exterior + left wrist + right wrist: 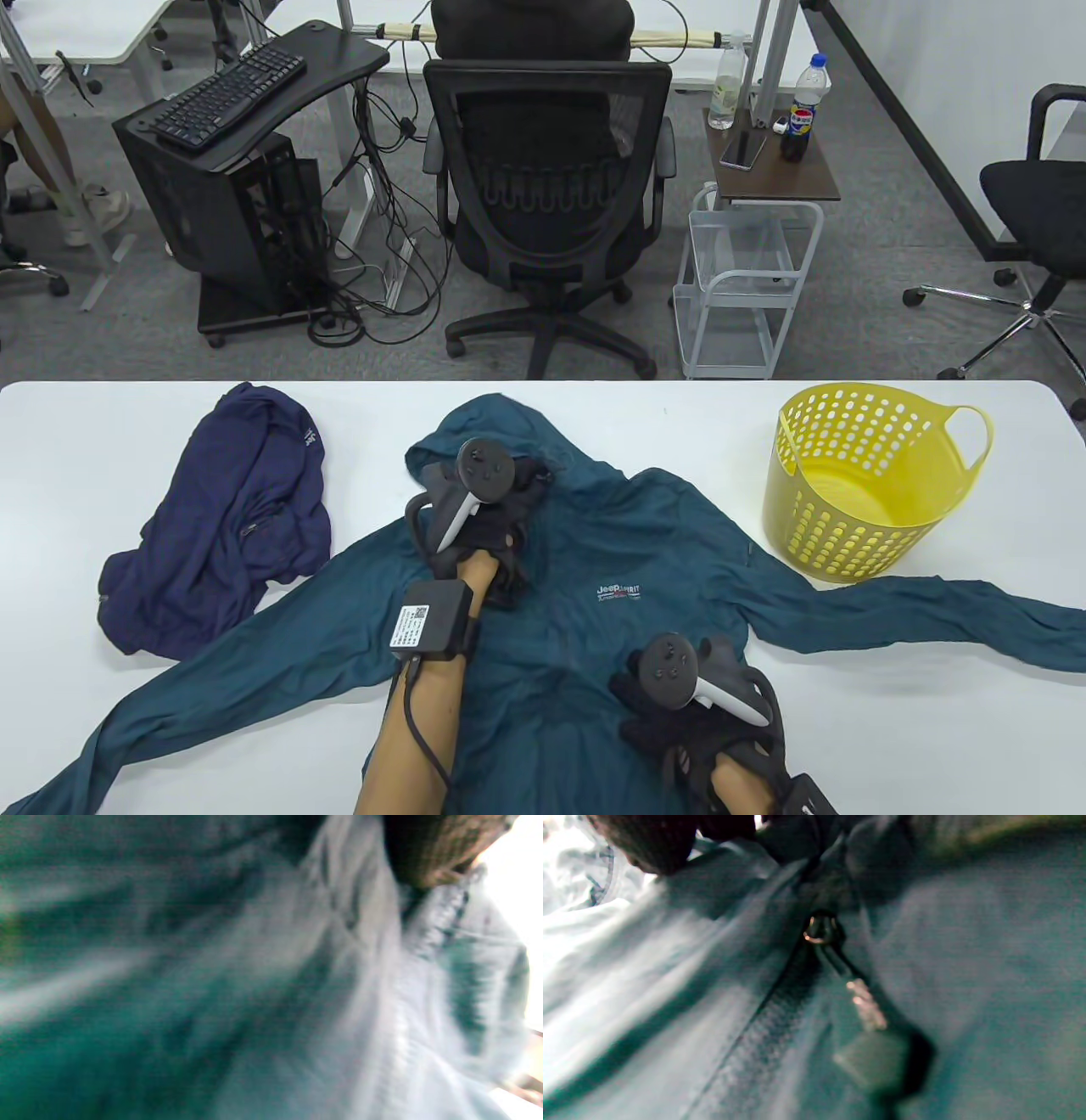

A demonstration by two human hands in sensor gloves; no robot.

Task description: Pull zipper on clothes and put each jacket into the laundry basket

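A teal jacket (pixel 645 543) lies spread face up on the white table (pixel 848 730), sleeves stretched out to both sides. My left hand (pixel 509 501) sits at its collar below the hood, fingers curled into the fabric (pixel 297 993); that view is blurred. My right hand (pixel 649 692) is low on the jacket front, and its fingertips (pixel 653 844) bunch the cloth just beyond the zipper slider (pixel 821 929). The zipper pull tab (pixel 869 1014) lies loose on the fabric, untouched. A yellow laundry basket (pixel 865 484) stands at the right with nothing in it.
A navy jacket (pixel 229 518) lies crumpled at the table's left, beside the teal sleeve. Beyond the far edge stand an office chair (pixel 547 195), a small white cart (pixel 747 280) and a computer stand (pixel 229 170).
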